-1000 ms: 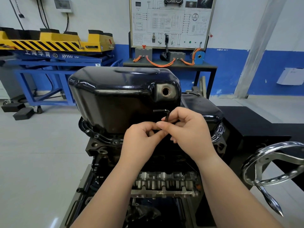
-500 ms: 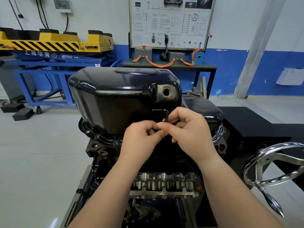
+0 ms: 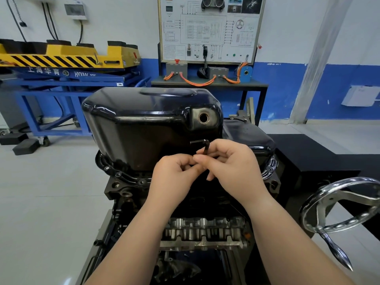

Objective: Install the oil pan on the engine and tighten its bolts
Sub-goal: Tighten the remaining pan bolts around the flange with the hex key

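Pan (image 3: 148, 128) sits on the engine (image 3: 123, 192), straight ahead. Our left hand (image 3: 174, 175) and right hand (image 3: 232, 169) both pinch the key (image 3: 206, 148) just before its near wall, long arm upright, running down toward the flange (image 3: 119, 174); its tip is hidden.

Yellow lift table (image 3: 61, 56), wiring board (image 3: 209, 27), handwheel (image 3: 339, 206).

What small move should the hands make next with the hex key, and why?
Probably twist the hex key a part turn to drive the bolt. The left hand and right hand both pinch its upright shaft before the oil pan, near the flange, with the short arm pointing left. The bolt is hidden behind the hands.
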